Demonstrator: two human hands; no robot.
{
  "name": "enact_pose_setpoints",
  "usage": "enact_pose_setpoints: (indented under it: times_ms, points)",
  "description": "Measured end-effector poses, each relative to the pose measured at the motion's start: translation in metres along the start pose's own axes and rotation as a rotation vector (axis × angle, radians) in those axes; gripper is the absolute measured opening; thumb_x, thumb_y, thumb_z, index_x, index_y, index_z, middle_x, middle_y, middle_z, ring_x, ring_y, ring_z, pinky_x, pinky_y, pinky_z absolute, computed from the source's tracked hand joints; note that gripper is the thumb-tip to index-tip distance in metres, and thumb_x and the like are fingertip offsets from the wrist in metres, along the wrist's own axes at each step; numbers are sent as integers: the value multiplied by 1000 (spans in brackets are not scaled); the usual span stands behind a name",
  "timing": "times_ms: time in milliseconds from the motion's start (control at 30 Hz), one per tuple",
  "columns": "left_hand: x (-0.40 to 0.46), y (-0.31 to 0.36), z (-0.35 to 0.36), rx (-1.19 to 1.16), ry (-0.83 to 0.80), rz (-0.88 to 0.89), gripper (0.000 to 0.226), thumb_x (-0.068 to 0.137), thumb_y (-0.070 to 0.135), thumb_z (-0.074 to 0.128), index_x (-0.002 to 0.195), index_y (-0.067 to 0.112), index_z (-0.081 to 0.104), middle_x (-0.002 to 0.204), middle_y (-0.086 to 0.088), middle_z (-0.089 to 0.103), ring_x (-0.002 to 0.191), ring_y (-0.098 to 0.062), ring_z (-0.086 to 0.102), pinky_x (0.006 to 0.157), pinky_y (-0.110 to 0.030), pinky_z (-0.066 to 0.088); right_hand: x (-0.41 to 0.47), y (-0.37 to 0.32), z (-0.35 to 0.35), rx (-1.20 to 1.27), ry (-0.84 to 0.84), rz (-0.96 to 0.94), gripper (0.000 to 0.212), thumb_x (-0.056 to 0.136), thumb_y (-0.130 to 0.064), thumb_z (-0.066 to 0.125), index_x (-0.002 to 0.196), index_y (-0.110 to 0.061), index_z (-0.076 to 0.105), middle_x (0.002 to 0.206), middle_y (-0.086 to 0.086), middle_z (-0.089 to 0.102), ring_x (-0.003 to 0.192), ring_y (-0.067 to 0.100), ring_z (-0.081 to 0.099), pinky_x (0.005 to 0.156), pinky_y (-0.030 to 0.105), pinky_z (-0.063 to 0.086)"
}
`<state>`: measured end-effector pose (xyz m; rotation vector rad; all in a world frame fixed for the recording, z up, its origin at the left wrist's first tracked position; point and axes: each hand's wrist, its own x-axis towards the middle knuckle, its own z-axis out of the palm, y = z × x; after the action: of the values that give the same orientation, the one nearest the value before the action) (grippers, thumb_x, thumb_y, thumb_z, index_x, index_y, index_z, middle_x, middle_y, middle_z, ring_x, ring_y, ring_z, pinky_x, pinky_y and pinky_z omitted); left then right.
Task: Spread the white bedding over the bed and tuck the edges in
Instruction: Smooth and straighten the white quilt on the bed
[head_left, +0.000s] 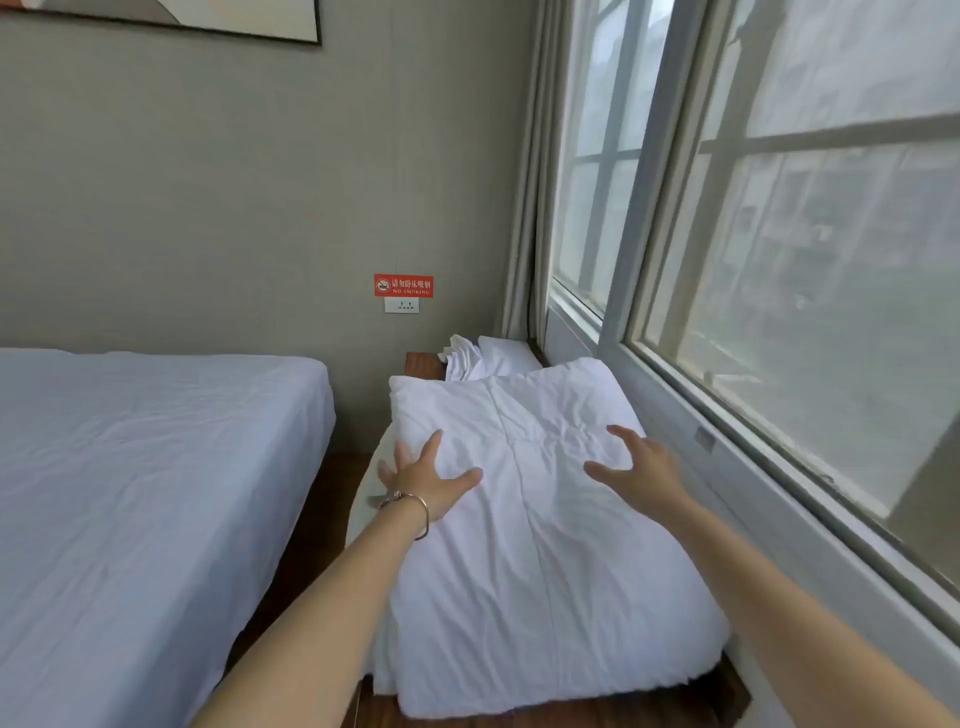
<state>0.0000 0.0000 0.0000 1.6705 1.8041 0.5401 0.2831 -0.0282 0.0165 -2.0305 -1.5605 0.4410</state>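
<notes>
A folded white duvet (540, 545) lies in a thick stack on a low wooden ledge under the window. My left hand (423, 480), with a bangle at the wrist, lies flat with spread fingers on the duvet's left edge. My right hand (641, 467) hovers over or lightly touches the duvet's right part, fingers spread and slightly bent. The bed (130, 467), covered with a smooth white sheet, stands to the left across a narrow gap.
More folded white linen (478, 356) is piled at the far end of the ledge, near a grey curtain (524, 208). A large window (779, 234) runs along the right. A red no-smoking sign (403, 285) and socket sit on the wall. Dark wooden floor (311, 519) shows between bed and ledge.
</notes>
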Motion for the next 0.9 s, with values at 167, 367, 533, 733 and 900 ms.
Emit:
enact_pose_setpoints:
  times_ms: [167,367,533,733,900]
  points:
    - [74,-7,21,12,34,-153,118,47,94,55,145,57,0,158,-3,-20,144,-41,-11,106,-73,7,79,25,18,-136,-89,162,99,58,-93,49,144,-61,12,153,13,26,138,35,29,109,51,34]
    - [96,-58,51,-104,-26,-179,117,36,95,59,136,66,6,145,-1,16,120,-31,46,103,-48,42,99,60,64,-113,-245,201,105,46,-101,46,137,-71,4,154,12,29,142,35,23,115,49,26]
    - [91,-72,51,-121,-69,-181,114,39,89,67,137,63,13,140,-2,18,122,-32,43,104,-43,42,85,49,70,-131,-306,218,98,60,-89,55,142,-65,7,153,16,27,142,32,25,114,46,26]
    - [59,-95,37,-104,-120,-168,108,47,78,76,139,51,26,142,-4,20,120,-30,46,100,-38,42,28,26,74,-189,-310,273,89,73,-79,55,144,-63,4,153,21,19,139,39,28,114,44,25]
    - [27,-112,14,-91,-133,-131,108,47,75,78,140,46,31,142,-4,24,119,-28,46,96,-34,42,-28,12,79,-178,-292,293,88,72,-84,51,143,-65,2,148,18,24,133,41,34,111,46,30]
